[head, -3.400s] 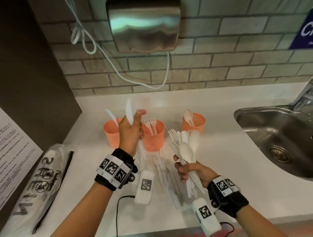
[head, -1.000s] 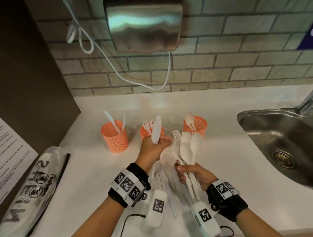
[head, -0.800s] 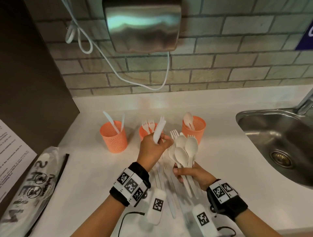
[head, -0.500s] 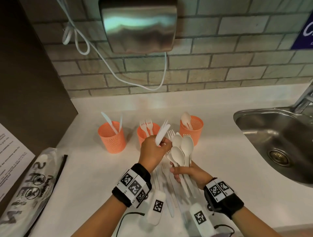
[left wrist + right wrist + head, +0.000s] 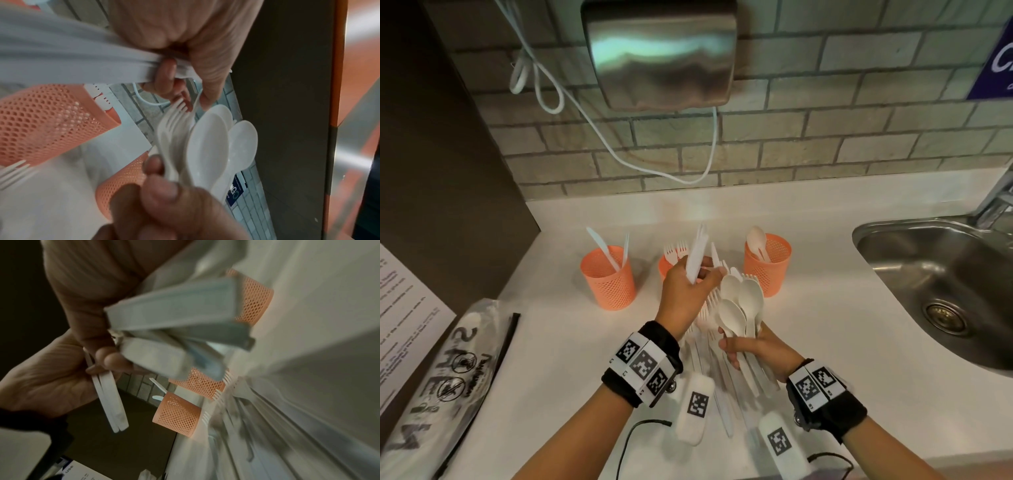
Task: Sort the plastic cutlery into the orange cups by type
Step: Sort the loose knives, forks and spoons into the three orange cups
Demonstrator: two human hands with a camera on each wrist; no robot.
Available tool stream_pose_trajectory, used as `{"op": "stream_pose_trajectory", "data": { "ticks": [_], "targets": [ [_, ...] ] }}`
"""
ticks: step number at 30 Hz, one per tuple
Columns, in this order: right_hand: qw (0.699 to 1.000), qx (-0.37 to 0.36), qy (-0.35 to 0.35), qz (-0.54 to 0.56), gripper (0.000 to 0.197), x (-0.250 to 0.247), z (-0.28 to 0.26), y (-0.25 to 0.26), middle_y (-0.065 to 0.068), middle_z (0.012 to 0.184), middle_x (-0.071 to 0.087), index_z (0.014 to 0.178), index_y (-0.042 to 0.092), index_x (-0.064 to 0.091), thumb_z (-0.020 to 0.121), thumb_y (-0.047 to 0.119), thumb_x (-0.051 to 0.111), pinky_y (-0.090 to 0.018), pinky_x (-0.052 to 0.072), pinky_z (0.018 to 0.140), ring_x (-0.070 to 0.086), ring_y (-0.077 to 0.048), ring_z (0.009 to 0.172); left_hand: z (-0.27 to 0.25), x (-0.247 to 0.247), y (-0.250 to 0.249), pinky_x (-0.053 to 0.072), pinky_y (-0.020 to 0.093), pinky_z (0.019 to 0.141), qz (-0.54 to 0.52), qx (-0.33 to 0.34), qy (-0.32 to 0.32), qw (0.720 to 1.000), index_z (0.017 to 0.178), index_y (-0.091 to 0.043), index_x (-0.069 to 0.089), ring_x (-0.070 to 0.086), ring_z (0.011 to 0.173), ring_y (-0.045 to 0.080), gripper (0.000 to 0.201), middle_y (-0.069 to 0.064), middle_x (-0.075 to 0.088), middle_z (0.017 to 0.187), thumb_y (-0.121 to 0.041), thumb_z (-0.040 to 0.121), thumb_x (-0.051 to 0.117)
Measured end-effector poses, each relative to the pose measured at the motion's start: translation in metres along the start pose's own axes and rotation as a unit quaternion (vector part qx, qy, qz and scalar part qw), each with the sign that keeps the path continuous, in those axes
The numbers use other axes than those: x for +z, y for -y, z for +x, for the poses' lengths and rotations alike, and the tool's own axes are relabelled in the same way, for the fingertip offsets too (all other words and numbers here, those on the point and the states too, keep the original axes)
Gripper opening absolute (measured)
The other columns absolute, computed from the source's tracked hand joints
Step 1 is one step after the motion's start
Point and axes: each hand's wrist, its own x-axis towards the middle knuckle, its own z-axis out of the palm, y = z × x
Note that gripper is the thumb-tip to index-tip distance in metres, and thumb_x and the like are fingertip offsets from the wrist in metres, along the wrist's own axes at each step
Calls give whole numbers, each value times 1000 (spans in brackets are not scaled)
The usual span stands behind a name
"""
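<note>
Left hand (image 5: 686, 297) clenched around knives (image 5: 697, 253); right hand (image 5: 756, 346) grasping spoon-and-fork bundle (image 5: 739, 304), near middle cup (image 5: 664, 265).

This looks like a shared pantry or washroom corner in a public or office building, not a home kitchen. A steel hand dryer (image 5: 659, 51) hangs on a brick-pattern tiled wall (image 5: 825, 137), its white cord (image 5: 619, 154) looping below. A white tabletop (image 5: 808, 308) runs to a steel sink (image 5: 945, 274) with a tap (image 5: 996, 198) at the right. A blue sign (image 5: 996, 58) and a printed notice (image 5: 400, 325) at the left suit such a place.
</note>
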Motion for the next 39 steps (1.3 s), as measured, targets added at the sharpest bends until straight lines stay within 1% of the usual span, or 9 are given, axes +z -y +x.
{"op": "stream_pose_trajectory", "data": {
  "ticks": [3,7,10,15,20,26,33,36,39],
  "targets": [
    [1000,0,-11,-20,23,-1,1,1,4,45,54,89,0,54,70,8,65,-32,43,60,48,-11,41,-2,0,4,47,16,62,9,1,16,1000,73,-21,57,56,58,1,19,-2,58,67,-7,83,66],
    [994,-13,-50,-101,33,2,1,1,3,46,55,100,-13,51,75,4,64,-31,45,54,49,-13,39,3,-3,-3,38,22,54,30,12,-6,999,85,6,58,47,57,13,14,5,48,63,-8,89,56],
    [982,-17,-103,-155,14,5,1,-3,-1,56,56,91,2,52,81,-4,60,-28,45,50,51,-7,39,12,-9,-13,38,17,44,-31,-4,-70,997,87,-2,54,48,43,3,9,-1,56,58,-7,92,48],
    [949,-60,-172,-257,33,8,1,-10,12,72,60,87,31,51,75,3,64,-11,45,56,60,1,60,33,-24,-17,30,12,33,-137,-50,-151,978,93,-10,46,43,33,-1,12,4,56,68,-10,97,36],
    [908,-119,-182,-358,49,10,1,-13,-3,81,67,99,11,58,59,37,48,-29,46,63,61,-21,72,36,-31,-10,36,14,35,-208,-88,-178,958,102,-5,52,44,32,0,23,3,47,64,-16,101,31],
    [877,-132,-209,-413,44,3,1,-15,-2,65,59,87,6,53,62,42,49,-34,42,52,53,-21,57,39,-45,1,47,18,39,-345,-167,-220,897,98,-13,45,53,34,9,10,1,43,60,-21,100,39],
    [834,-87,-257,-480,27,-9,6,-15,1,62,53,88,8,49,73,20,68,-27,28,43,55,-27,59,19,-40,6,35,15,35,-257,-209,-38,943,92,-11,58,40,36,3,14,0,40,58,-8,96,45],
    [827,-80,-271,-486,29,-12,6,-15,-2,65,57,95,7,52,74,20,68,-28,31,48,59,-31,63,5,-32,-2,34,13,34,-265,-261,28,928,86,-10,59,41,35,3,19,-5,45,48,-16,97,45],
    [819,-71,-279,-496,31,-14,7,-16,-7,72,65,99,8,52,75,21,67,-28,32,50,61,-32,68,-9,-24,-9,30,14,33,-173,-231,49,956,83,-11,57,36,31,5,25,-8,35,39,-26,98,42]
  ]
}}
